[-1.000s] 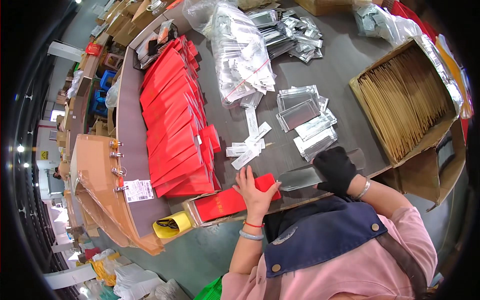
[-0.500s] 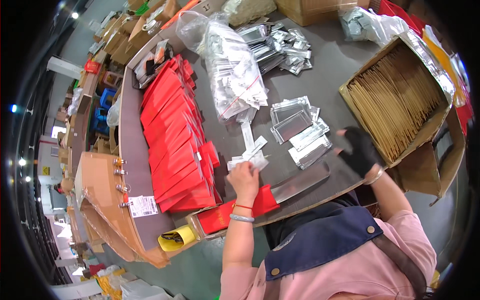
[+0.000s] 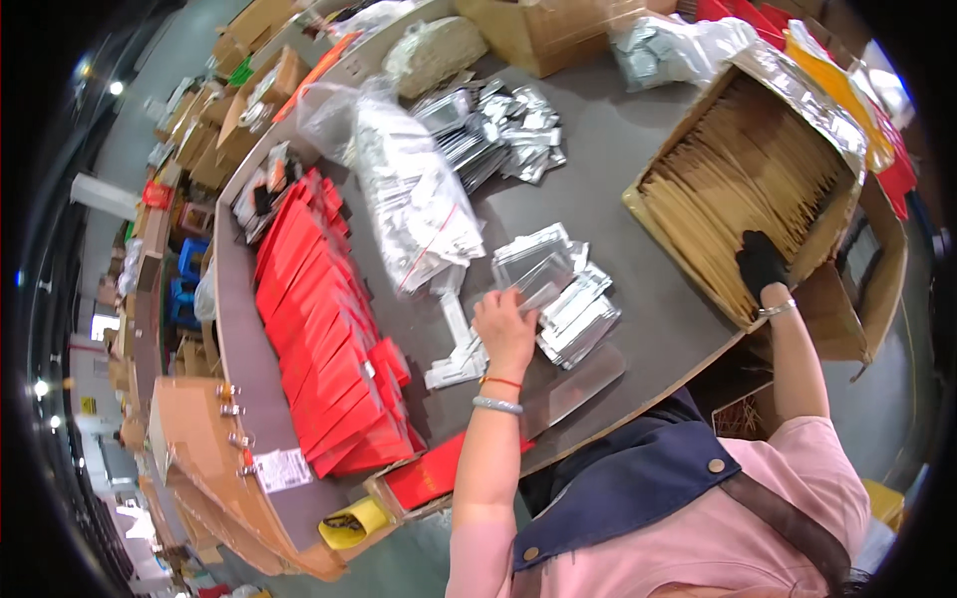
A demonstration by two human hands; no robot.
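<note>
The bare left hand [image 3: 505,324] has its fingers bent close together at the near edge of a clear flat sleeve [image 3: 546,283] lying tilted across other packets; whether they are pinched on it cannot be told. A red cord [image 3: 500,381] and a pale bangle [image 3: 497,405] circle that wrist. The right hand [image 3: 763,261], in a black fingerless glove, reaches into an open cardboard box [image 3: 688,262], fingers down against a row of thin brown sticks [image 3: 743,174]; their tips are hidden, so their grip cannot be told. A silver bracelet [image 3: 777,309] sits on this wrist. Just beside the left hand, white paper strips [image 3: 457,371] overlap to its left and silvery flat packets [image 3: 578,327] fan out to its right. Below, the left forearm crosses over a red envelope [image 3: 431,472] lying along the table's near edge, and a translucent long sleeve [image 3: 586,384] lies to the envelope's right. Farther out on the grey table [image 3: 668,334] rest a plastic bag full of packets [image 3: 414,199], a loose heap of silvery packets [image 3: 533,130] and, at the left, an overlapping row of red envelopes [image 3: 319,344]. A yellow holder [image 3: 351,525] sits at the near left corner.
</note>
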